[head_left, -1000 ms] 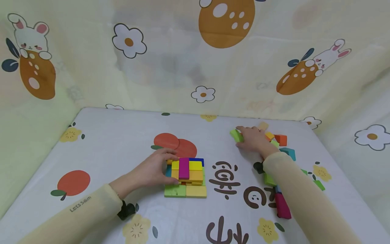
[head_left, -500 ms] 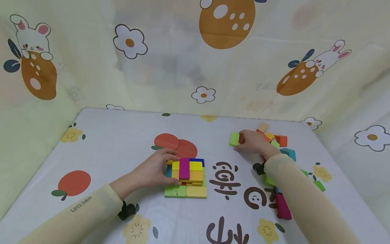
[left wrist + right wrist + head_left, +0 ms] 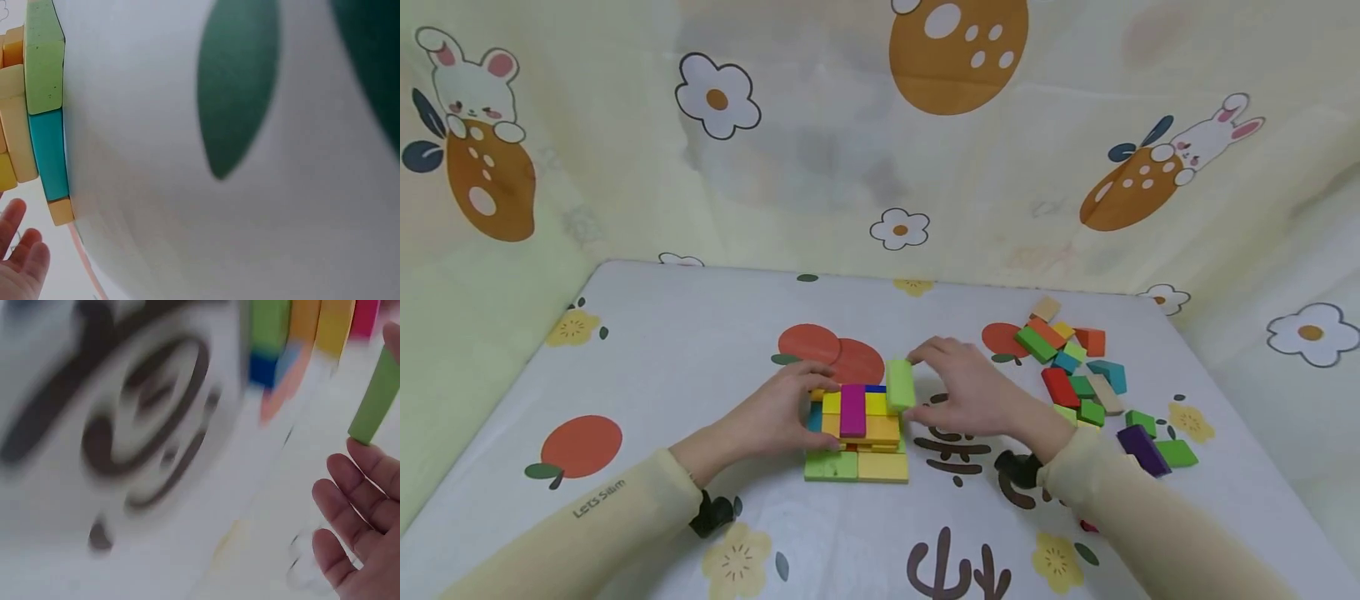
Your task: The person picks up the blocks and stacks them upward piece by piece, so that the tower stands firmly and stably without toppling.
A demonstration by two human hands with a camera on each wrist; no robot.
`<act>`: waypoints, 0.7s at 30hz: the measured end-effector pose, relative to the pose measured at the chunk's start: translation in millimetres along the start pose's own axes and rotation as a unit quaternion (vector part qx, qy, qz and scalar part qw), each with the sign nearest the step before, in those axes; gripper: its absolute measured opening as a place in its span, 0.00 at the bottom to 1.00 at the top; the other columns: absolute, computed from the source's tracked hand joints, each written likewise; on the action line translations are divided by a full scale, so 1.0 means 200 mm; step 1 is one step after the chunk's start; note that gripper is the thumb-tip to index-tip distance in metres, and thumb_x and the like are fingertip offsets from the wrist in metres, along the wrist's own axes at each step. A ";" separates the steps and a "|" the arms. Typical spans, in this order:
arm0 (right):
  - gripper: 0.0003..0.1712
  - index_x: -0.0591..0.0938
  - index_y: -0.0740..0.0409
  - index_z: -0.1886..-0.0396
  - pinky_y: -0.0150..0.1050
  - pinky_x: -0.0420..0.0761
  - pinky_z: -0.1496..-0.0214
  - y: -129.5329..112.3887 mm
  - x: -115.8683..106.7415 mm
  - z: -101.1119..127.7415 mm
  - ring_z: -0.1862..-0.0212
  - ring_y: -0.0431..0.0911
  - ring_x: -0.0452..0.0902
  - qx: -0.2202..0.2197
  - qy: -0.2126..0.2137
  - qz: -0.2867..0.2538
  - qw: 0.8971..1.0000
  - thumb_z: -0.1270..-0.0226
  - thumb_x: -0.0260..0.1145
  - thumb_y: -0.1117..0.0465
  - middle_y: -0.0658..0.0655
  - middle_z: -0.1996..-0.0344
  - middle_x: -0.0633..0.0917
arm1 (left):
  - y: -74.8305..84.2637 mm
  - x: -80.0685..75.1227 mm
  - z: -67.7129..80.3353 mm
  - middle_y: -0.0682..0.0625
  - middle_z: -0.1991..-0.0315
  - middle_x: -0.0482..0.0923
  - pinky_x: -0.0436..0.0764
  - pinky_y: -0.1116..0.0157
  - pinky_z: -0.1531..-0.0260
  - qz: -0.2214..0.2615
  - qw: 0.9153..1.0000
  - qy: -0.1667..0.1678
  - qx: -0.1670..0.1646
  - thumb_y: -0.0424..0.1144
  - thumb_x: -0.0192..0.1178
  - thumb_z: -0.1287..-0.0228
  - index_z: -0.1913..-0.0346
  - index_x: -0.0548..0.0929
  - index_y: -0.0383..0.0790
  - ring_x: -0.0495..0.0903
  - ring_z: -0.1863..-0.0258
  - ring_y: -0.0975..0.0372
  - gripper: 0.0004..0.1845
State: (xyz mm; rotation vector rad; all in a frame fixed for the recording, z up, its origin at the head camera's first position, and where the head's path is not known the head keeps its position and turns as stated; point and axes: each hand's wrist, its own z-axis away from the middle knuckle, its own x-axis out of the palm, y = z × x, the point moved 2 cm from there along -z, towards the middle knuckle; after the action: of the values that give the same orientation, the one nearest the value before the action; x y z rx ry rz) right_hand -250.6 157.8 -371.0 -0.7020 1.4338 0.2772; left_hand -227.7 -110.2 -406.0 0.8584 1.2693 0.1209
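- right hand (image 3: 973, 392) has its grip clamped on a light green block (image 3: 900, 386), pinched between thumb and fingertips
- that block stands upright-ish over the right end of the stack (image 3: 876, 428). can't tell if it's touching yet
- right wrist view has the other fingers fanned out below the block
- left hand (image 3: 782, 412) sits at the left end of the stack, grip apart, thumb toward the front and fingers toward the back. can't really tell how firmly it touches, if at all
- stack is in the middle of the table (image 3: 700, 333), mostly yellow and orange on top, with a magenta block (image 3: 853, 410) across the front and a bit of blue (image 3: 876, 388) behind
- pile of loose blocks over on the right, incl. a red one (image 3: 1060, 387) and a purple one (image 3: 1142, 450)
- pale curtain (image 3: 805, 167) with bunny prints behind it all
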 end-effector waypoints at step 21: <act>0.40 0.78 0.56 0.38 0.57 0.76 0.33 -0.17 0.09 0.01 0.38 0.51 0.75 -0.019 -0.034 0.034 0.999 0.43 0.75 0.36 0.55 0.42 0.81 | -0.01 0.00 0.00 0.45 0.29 0.72 0.76 0.47 0.32 0.009 1.000 0.002 0.007 0.50 0.80 0.50 0.38 0.82 0.38 0.67 0.27 0.49 0.37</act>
State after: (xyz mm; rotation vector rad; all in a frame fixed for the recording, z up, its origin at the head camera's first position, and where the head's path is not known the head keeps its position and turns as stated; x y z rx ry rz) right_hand -226.0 128.2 -379.0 -0.6682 1.3918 0.3793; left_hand -228.1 -112.6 -407.2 0.8810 1.2671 0.1283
